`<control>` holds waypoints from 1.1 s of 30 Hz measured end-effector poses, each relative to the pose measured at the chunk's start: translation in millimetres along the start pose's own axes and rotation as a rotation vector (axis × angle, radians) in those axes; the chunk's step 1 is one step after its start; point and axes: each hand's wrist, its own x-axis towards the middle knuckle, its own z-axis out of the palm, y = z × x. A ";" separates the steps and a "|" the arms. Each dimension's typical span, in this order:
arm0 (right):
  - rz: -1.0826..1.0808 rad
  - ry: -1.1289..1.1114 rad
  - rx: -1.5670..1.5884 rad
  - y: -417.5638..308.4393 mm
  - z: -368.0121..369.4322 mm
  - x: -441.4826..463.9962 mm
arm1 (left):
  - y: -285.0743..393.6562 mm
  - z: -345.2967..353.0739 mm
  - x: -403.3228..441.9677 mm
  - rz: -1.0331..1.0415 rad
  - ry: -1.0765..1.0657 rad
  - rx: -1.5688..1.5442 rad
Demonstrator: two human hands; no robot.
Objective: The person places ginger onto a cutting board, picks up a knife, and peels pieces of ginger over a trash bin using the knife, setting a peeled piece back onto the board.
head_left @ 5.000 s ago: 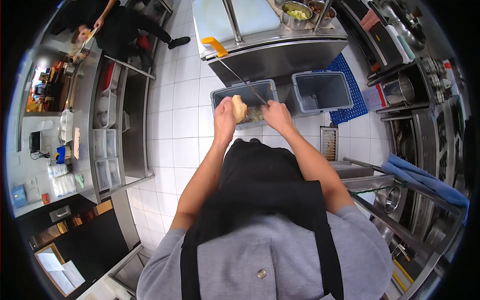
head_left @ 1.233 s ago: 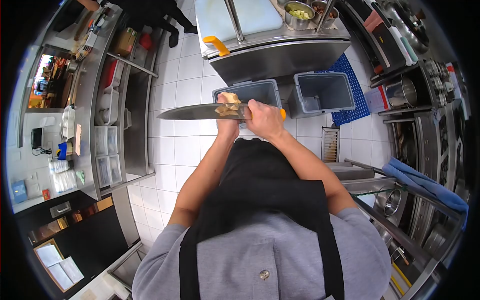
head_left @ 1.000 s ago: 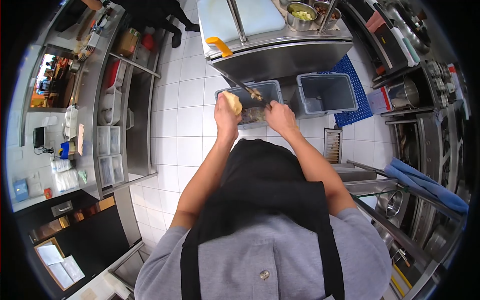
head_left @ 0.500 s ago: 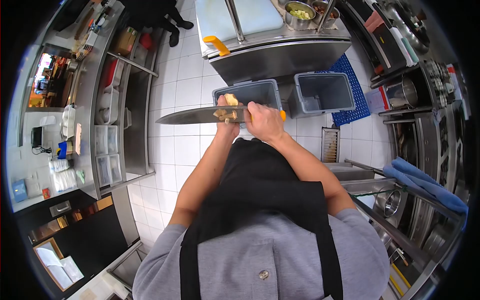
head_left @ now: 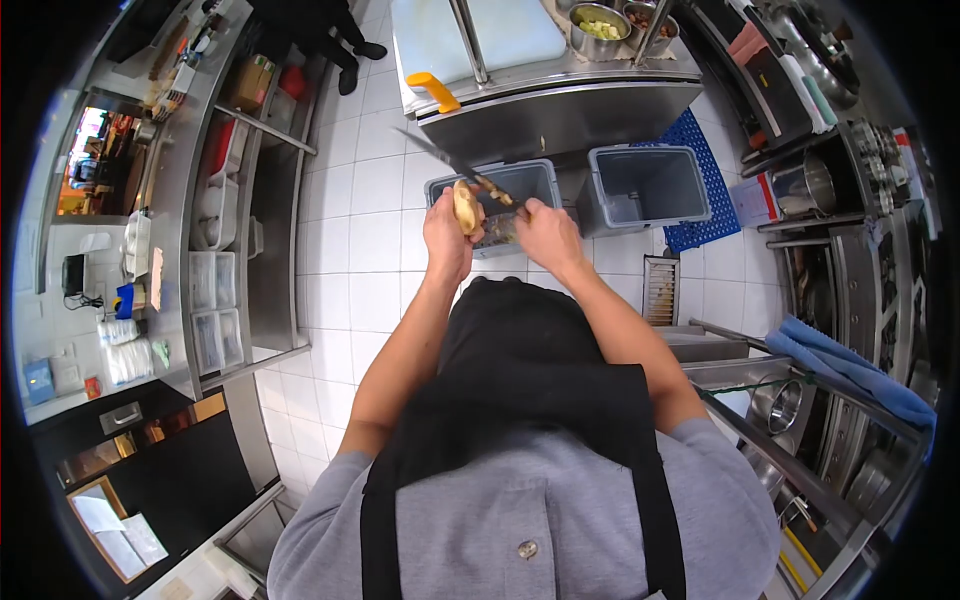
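Note:
My left hand [head_left: 447, 238] is closed around a pale yellow, partly peeled piece of ginger [head_left: 464, 207], which sticks up between thumb and fingers. My right hand [head_left: 550, 236] grips a large chef's knife [head_left: 445, 155] by its handle, hidden in the fist. The blade is blurred and slants away to the upper left. Brown peel scraps [head_left: 493, 190] cling to it near the hand. Both hands are above the near edge of a grey bin [head_left: 540, 172], in which some scraps show dimly.
A second grey bin [head_left: 648, 152] stands to the right on a blue mat [head_left: 705, 215]. Beyond is a steel counter [head_left: 560, 115] with a white cutting board [head_left: 520, 40], a yellow handle [head_left: 432, 90] and metal bowls [head_left: 598, 45]. Another person's legs [head_left: 335, 45] are at the far left.
The knife has swung from lying level across the left hand to slanting over the bin, now blurred. My hands have moved apart, and more of the ginger shows.

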 end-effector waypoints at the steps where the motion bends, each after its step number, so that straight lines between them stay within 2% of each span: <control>1: 0.002 -0.001 -0.003 -10.5 -5.6 -5.1 | -2.2 -0.9 0.6 -0.023 0.000 -0.012; 3: -0.138 0.036 0.028 -31.2 -14.6 -10.0 | -10.0 -3.8 4.8 -0.042 -0.002 -0.024; 4: -0.138 0.037 0.027 -33.5 -12.3 -8.6 | -17.7 -7.9 7.8 -0.012 -0.001 -0.024; 6: -0.372 0.170 0.091 -33.7 -6.6 -10.8 | -30.4 -16.0 8.3 0.011 0.001 -0.023; 7: -0.403 0.211 0.084 -33.2 -4.0 -10.0 | -32.5 -18.8 10.5 0.025 -0.021 -0.018; 10: -0.433 0.196 0.094 -29.6 -1.9 -7.8 | -32.3 -20.7 11.4 0.077 -0.054 -0.026; 14: -0.353 0.175 0.086 -10.3 3.0 -3.0 | -22.9 -12.9 8.7 0.051 0.131 0.033; 15: -0.162 0.054 0.024 -5.1 0.2 0.4 | -14.5 -20.3 9.3 0.032 0.011 0.067; 16: 0.025 -0.064 -0.038 -0.4 -2.8 4.6 | -11.6 -21.5 10.7 0.037 0.008 0.066; 18: 0.110 -0.104 -0.045 1.0 -5.7 1.8 | -11.2 -26.6 6.5 0.092 -0.032 0.194; 21: 0.014 -0.029 0.018 -13.7 -13.5 -6.2 | -22.8 -33.9 12.0 0.082 0.037 0.219; 23: -0.179 0.034 0.054 -33.2 -16.0 -12.1 | -35.1 -35.8 17.1 0.082 0.059 0.224; 24: -0.180 0.036 0.054 -36.4 -13.5 -12.8 | -39.1 -30.1 16.9 0.187 0.059 0.246; 25: -0.274 0.075 0.065 -38.7 -10.3 -13.8 | -40.6 -27.4 16.1 0.291 0.061 0.269; 26: -0.367 0.114 0.074 -38.9 -8.5 -14.0 | -39.5 -28.0 14.5 0.292 0.060 0.269; 28: -0.400 0.136 0.077 -39.0 -6.3 -11.5 | -27.1 -26.6 6.1 0.134 0.019 0.235; 30: -0.405 0.155 0.074 -36.9 -5.8 -9.8 | -36.8 -41.0 13.8 0.199 -0.017 0.228; 32: -0.389 0.151 0.076 -30.5 -3.3 -6.8 | -35.7 -43.3 12.1 0.273 -0.023 0.430; 33: -0.368 0.151 0.079 -25.5 -1.8 -5.9 | -26.5 -30.0 4.1 0.262 0.068 0.386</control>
